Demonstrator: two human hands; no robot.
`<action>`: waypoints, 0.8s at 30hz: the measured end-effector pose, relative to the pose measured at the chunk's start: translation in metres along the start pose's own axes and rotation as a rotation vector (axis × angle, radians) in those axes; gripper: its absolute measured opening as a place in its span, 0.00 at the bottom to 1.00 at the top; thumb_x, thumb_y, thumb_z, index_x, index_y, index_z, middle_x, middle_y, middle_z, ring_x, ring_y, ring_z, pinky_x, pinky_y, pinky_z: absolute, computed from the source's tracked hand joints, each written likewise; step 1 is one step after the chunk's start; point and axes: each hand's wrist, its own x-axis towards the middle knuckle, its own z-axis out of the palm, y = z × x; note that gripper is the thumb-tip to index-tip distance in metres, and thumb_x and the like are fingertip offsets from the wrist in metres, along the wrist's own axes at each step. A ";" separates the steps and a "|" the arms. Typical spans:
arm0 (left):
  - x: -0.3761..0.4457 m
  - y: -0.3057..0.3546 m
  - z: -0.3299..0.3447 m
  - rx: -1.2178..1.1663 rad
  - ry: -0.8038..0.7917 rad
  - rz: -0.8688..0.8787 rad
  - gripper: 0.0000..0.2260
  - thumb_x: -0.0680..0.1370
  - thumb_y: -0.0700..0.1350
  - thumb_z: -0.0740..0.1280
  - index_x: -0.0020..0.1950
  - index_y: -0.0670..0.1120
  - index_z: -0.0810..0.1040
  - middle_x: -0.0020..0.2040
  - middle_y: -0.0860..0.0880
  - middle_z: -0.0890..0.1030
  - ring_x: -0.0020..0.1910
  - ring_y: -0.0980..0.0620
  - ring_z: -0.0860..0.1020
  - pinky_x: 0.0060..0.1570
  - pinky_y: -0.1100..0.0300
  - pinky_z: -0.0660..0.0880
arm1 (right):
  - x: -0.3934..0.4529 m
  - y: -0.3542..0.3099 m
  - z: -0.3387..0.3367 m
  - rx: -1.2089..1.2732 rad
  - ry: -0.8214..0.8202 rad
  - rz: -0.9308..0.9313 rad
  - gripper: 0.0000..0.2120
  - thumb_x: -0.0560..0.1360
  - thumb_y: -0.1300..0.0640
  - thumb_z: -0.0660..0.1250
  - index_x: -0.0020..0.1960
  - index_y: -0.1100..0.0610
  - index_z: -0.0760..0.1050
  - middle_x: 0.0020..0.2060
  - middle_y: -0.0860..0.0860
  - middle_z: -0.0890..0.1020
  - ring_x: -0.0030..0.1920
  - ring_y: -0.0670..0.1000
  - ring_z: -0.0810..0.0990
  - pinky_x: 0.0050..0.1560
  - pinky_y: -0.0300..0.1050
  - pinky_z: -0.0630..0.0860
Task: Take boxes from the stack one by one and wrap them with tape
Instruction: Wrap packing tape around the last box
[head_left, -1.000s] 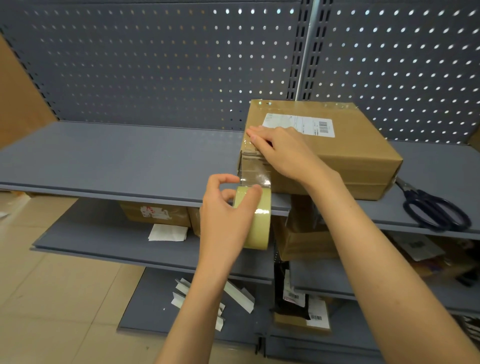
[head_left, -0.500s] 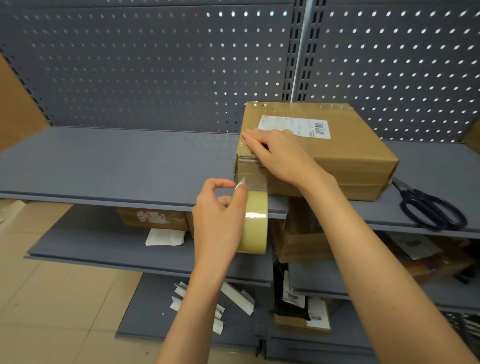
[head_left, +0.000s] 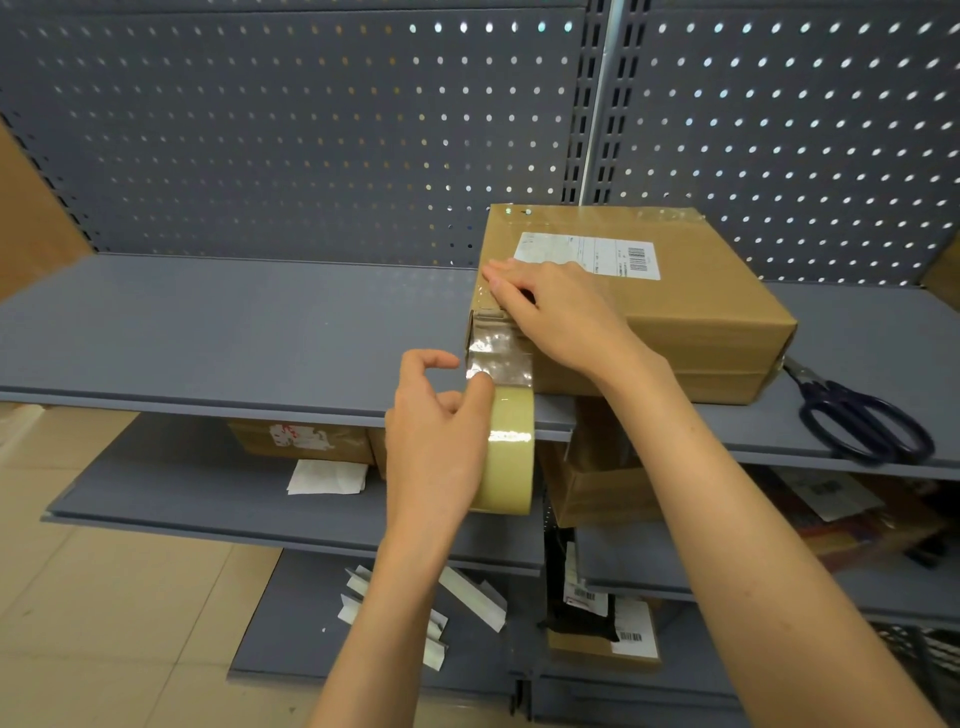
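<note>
I see a flat, rectangular cardboard box of plain brown board with a white shipping label bearing a barcode on its top face; glossy clear tape already runs along its far top edge. The tape roll is a pale yellowish ring with a shiny outer face, and a clear strip runs from it up the box's near-left corner.

The box sits on a smooth grey metal shelf, its near-left corner at the shelf's front edge. Behind it stands a grey perforated back panel. Dark-handled scissors lie on the shelf to the right of the box, apart from it. Lower shelves hold more cardboard boxes and loose white paper. The floor is beige tile.

My right hand lies on the box's top near-left corner, fingers straight and pressing the tape end down. My left hand grips the roll just below the shelf edge, thumb on its rim, index finger lifted and curled.
</note>
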 end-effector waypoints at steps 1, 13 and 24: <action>0.000 0.000 0.000 0.003 0.001 0.011 0.05 0.78 0.45 0.65 0.48 0.53 0.70 0.22 0.54 0.67 0.24 0.58 0.65 0.22 0.70 0.63 | 0.000 0.000 0.000 0.000 0.001 0.000 0.18 0.83 0.50 0.50 0.59 0.56 0.76 0.58 0.51 0.80 0.60 0.58 0.76 0.55 0.54 0.74; 0.003 0.000 0.000 -0.013 -0.008 -0.023 0.02 0.78 0.44 0.65 0.48 0.50 0.74 0.17 0.57 0.67 0.22 0.61 0.67 0.21 0.72 0.63 | 0.000 0.000 0.001 -0.026 0.018 -0.007 0.18 0.83 0.49 0.50 0.59 0.55 0.76 0.58 0.50 0.80 0.60 0.56 0.76 0.55 0.53 0.74; 0.014 0.009 -0.004 -0.168 -0.102 -0.265 0.04 0.78 0.42 0.66 0.47 0.46 0.80 0.39 0.51 0.79 0.34 0.56 0.75 0.35 0.60 0.71 | 0.001 0.001 0.003 -0.037 0.047 -0.009 0.19 0.83 0.49 0.49 0.59 0.53 0.77 0.58 0.49 0.80 0.61 0.55 0.76 0.54 0.52 0.74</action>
